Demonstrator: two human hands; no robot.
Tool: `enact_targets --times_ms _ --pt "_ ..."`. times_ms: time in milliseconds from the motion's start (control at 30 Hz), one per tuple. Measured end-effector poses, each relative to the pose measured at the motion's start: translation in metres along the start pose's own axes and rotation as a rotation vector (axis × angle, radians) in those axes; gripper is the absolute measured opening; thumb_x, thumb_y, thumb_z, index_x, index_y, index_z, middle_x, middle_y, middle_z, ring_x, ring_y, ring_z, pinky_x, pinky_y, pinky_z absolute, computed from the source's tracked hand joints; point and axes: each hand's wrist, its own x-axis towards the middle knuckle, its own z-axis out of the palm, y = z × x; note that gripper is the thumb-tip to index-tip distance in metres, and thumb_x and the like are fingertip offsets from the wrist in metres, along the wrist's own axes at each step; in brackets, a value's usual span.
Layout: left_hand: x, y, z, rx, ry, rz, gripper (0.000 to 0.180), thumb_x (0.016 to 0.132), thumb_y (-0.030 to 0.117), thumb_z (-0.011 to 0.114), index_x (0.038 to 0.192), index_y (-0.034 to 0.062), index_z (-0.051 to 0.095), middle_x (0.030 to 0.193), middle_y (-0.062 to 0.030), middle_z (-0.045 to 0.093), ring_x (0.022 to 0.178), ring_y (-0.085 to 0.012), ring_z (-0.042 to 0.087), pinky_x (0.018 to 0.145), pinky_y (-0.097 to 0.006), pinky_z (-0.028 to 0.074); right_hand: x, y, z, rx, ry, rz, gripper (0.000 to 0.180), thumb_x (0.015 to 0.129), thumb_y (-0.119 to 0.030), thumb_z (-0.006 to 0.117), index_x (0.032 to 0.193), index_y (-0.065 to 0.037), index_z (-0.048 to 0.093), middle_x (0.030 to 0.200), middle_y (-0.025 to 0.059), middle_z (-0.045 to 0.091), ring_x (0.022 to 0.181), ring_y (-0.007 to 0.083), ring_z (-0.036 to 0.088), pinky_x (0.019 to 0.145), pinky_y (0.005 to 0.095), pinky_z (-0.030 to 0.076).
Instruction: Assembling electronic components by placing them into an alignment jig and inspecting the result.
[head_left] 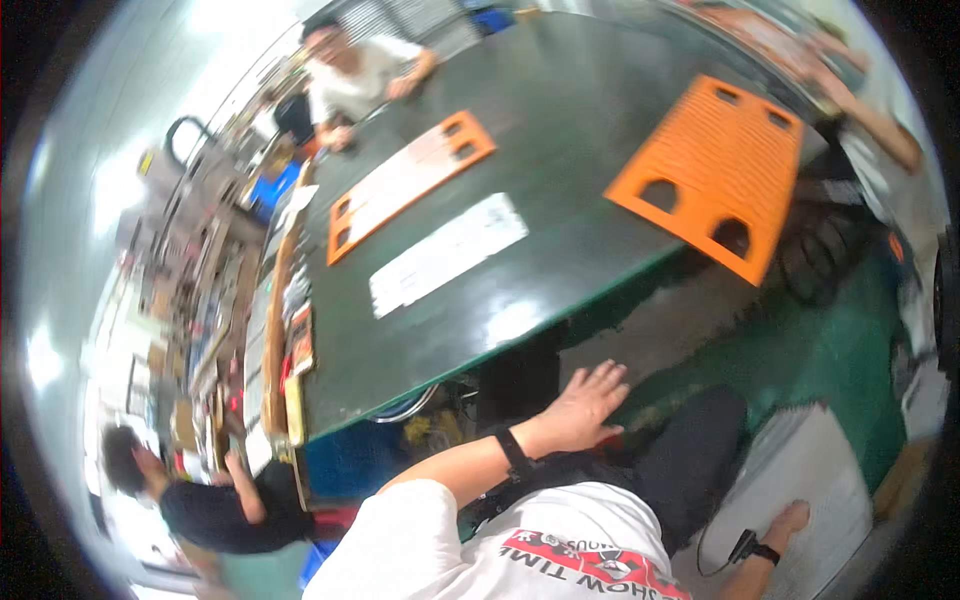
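the scene is quite bright, and the strongest light is at the upper left, where the background is washed out almost to white. the glossy dark green surface (560, 130) shows one hard spot of glare near its front edge; under this edge lies deep shadow. the white sleeve (395, 540) loses its detail. fine detail is soft, and the orange panel on the right (725, 160) looks blurred. straight edges bend outward, and the corners are black.
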Motion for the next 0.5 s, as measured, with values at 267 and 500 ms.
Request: enact_targets --times_ms 267,500 --pt "-0.061 -0.019 0.002 -0.281 0.096 -0.2 0.063 0.084 0.033 0.063 0.132 -0.0015 0.042 0.141 -0.0253 0.035 0.135 -0.0429 0.028 0.109 -0.056 0.023 -0.271 -0.145 0.404 -0.114 -0.705 -0.538 0.032 0.095 -0.024 0.052 0.115 0.001 0.056 0.099 0.0055 0.059 0.09 0.013 0.055 0.08 0.03 0.042" --pt "-0.104 -0.048 0.001 -0.455 0.204 -0.29 0.059 0.087 0.03 0.059 0.13 -0.0056 0.043 0.141 -0.027 0.034 0.134 -0.0419 0.028 0.111 -0.051 0.023 -0.447 -0.217 0.611 0.033 -1.462 -0.635 0.027 0.096 -0.017 0.053 0.114 0.001 0.058 0.108 0.0094 0.062 0.098 0.0177 0.059 0.086 0.0279 0.046"
